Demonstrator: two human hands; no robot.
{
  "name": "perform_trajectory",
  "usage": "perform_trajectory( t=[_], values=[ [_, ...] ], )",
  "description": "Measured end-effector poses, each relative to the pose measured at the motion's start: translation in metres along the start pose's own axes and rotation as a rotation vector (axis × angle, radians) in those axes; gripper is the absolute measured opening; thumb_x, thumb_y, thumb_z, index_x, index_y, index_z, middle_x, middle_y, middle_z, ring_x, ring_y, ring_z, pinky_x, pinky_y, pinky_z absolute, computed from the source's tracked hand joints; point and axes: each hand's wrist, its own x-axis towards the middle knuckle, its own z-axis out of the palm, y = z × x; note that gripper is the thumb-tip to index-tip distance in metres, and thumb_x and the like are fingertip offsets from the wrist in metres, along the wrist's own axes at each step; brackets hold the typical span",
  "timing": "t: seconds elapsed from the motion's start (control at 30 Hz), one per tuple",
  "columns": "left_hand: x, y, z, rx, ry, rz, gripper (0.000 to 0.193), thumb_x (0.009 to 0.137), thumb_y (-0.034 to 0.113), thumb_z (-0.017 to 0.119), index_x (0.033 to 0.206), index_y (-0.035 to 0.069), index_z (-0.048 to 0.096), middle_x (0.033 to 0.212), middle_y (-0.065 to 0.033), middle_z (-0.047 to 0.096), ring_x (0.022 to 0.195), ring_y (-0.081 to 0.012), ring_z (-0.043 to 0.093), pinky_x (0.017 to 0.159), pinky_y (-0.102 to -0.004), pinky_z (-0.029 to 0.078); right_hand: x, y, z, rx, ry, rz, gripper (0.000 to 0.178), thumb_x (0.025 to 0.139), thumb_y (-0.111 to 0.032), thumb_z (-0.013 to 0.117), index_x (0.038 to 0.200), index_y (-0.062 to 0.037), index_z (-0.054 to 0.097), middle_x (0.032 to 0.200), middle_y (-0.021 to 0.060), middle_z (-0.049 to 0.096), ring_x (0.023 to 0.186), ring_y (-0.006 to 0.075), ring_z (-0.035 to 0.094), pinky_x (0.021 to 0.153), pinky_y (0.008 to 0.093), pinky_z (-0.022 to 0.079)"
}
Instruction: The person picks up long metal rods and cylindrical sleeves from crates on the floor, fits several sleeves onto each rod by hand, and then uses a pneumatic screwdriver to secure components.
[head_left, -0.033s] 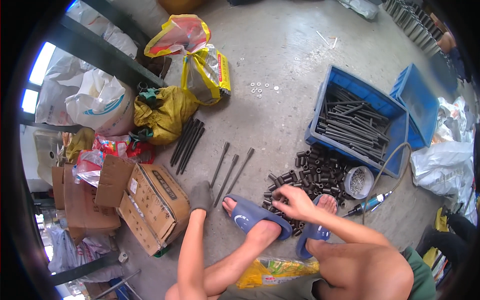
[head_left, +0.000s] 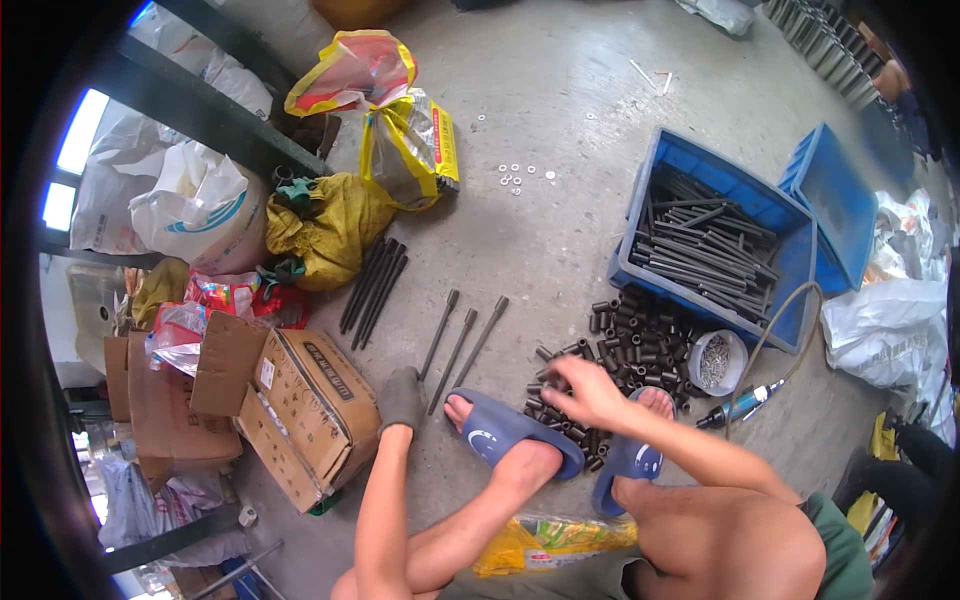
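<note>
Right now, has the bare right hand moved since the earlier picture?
Yes, slightly: against the white bowl, the right hand now sits a little farther forward, toward the picture's top edge.

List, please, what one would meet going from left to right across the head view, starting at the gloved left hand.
Gloved left hand, three dark rods, bare right hand, white bowl, white plastic bag.

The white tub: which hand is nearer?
Right: the right hand is by the short dark tubes, left of the white tub; the gloved left hand is farther left, beside the cardboard box.
</note>
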Motion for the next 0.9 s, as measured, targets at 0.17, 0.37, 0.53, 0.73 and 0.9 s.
perform_trajectory(
  t=[0.17,0.37,0.53,0.73,0.9],
  values=[
    [-0.06,-0.042,0.059,-0.298,0.296,-0.354,0.039,0.094,0.022,0.066,0.123,-0.003,0.061,0.102,-0.0279,0.068,0.099,-0.0396,0.069,0.085,-0.0505,0.053,0.111,0.026,0.04,-0.145,0.107,-0.084,0.043,0.087,-0.015,0.074,0.12,0.0077,0.057,0.121,0.0328,0.057,0.106,0.0521,0.063,0.095,0.0556,0.053],
    [-0.04,0.034,0.013,-1.262,0.147,-0.847,0.041,0.094,0.023,0.064,0.127,-0.002,0.059,0.097,-0.0135,0.065,0.083,-0.0246,0.064,0.07,-0.0384,0.052,0.153,0.035,0.071,-0.107,-0.038,0.18,0.04,0.079,-0.003,0.061,0.115,0.0138,0.057,0.129,0.0389,0.049,0.103,0.0579,0.063,0.095,0.0592,0.055],
    [-0.034,0.026,0.006,-0.254,0.382,-0.428,0.056,0.089,0.04,0.072,0.128,0.001,0.063,0.115,-0.0221,0.069,0.109,-0.0341,0.066,0.09,-0.0524,0.054,0.161,0.041,0.077,0.058,-0.079,0.092,0.045,0.078,-0.005,0.06,0.12,0.0104,0.061,0.127,0.0357,0.057,0.111,0.0543,0.063,0.1,0.0534,0.054],
    [0.013,0.13,-0.029,0.105,-0.04,-0.235,0.077,0.081,0.043,0.084,0.139,0.005,0.051,0.133,-0.0207,0.06,0.12,-0.0429,0.062,0.099,-0.0543,0.053,0.161,0.052,0.051,0.129,-0.099,0.009,0.051,0.079,-0.011,0.064,0.129,0.0038,0.064,0.127,0.0286,0.064,0.119,0.0468,0.063,0.104,0.048,0.052],
    [0.035,0.078,-0.014,0.164,0.112,-0.084,0.041,0.082,0.022,0.079,0.116,0.008,0.062,0.111,-0.0178,0.068,0.106,-0.039,0.068,0.087,-0.0515,0.056,0.13,0.008,0.01,0.311,0.003,0.058,0.05,0.088,-0.016,0.071,0.133,0.0033,0.062,0.13,0.0235,0.066,0.115,0.0328,0.069,0.099,0.043,0.055]
  ],
)
